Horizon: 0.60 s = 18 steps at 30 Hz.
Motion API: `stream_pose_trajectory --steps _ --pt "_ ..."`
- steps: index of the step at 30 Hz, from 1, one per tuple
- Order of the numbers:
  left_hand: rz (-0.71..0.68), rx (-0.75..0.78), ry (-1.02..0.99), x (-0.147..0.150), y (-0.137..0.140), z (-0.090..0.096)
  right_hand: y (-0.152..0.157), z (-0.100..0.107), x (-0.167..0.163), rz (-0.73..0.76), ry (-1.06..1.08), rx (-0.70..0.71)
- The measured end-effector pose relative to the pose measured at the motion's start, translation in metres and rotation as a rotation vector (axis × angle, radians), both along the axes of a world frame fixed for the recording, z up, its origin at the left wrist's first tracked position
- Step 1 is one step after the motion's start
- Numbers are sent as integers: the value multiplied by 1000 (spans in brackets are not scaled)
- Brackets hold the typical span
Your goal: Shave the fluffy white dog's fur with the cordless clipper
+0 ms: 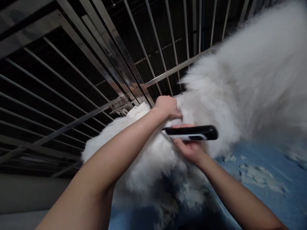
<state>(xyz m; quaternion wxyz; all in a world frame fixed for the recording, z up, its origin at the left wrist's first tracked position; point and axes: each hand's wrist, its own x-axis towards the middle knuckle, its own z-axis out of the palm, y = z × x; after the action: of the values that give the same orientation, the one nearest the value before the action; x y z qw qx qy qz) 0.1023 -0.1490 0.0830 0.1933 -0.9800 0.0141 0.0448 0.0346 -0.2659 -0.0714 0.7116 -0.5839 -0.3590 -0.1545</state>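
Note:
My right hand (190,148) is wrapped round a black-and-white hair clipper (194,131), held nearly level. The clipper's narrow end points left into the thick white fur (155,153) of a fluffy animal. Just above it, my left hand (168,107) is closed and pressed down on the same coat; its fingertips are hidden on the far side. My left forearm crosses over the fur. A larger fluffy white mass (259,76) fills the right side, blurred in part. Whether it is the same animal's body, I cannot tell.
A metal barred cage (72,73) with a latch (122,107) stands behind and to the left, close against the fur. Below lies a blue surface (268,159) with tufts of cut white hair (261,177) scattered on it.

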Motion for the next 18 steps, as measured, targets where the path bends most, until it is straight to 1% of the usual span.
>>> stream_pose_trajectory --steps 3,4,5,6,8,9,10,11,13,15,16,17,18 --pt "11 3 6 -1 1 -1 5 -3 -16 292 -72 -125" --pt "17 4 7 -2 1 -1 3 -3 -21 364 -97 -142" --pt "22 4 7 -3 1 -1 0 -3 -23 392 -112 -131" --pt "24 3 6 -3 0 -1 -5 -2 -22 362 -112 -88" --pt "21 -3 -4 -3 -1 -1 -13 -2 -13 188 -68 40" --pt "18 -6 -11 -2 0 -2 -14 -3 -8 104 -37 79" --pt "14 -8 -15 -1 0 -2 -14 -6 -4 67 -16 80" --pt "12 -11 -15 0 1 -2 -12 -9 -3 77 -3 47" --pt "12 -16 -13 1 4 -3 -4 -17 -8 245 -13 -90" --pt "29 -26 -10 1 4 -2 3 -24 -22 453 -42 -226" --pt "40 -33 -4 0 2 -2 3 -26 -28 534 -43 -270" --pt "46 -44 8 -3 0 0 2 -27 -34 585 -20 -284" --pt "41 -58 29 -7 -3 1 -2 -27 -37 599 23 -258"
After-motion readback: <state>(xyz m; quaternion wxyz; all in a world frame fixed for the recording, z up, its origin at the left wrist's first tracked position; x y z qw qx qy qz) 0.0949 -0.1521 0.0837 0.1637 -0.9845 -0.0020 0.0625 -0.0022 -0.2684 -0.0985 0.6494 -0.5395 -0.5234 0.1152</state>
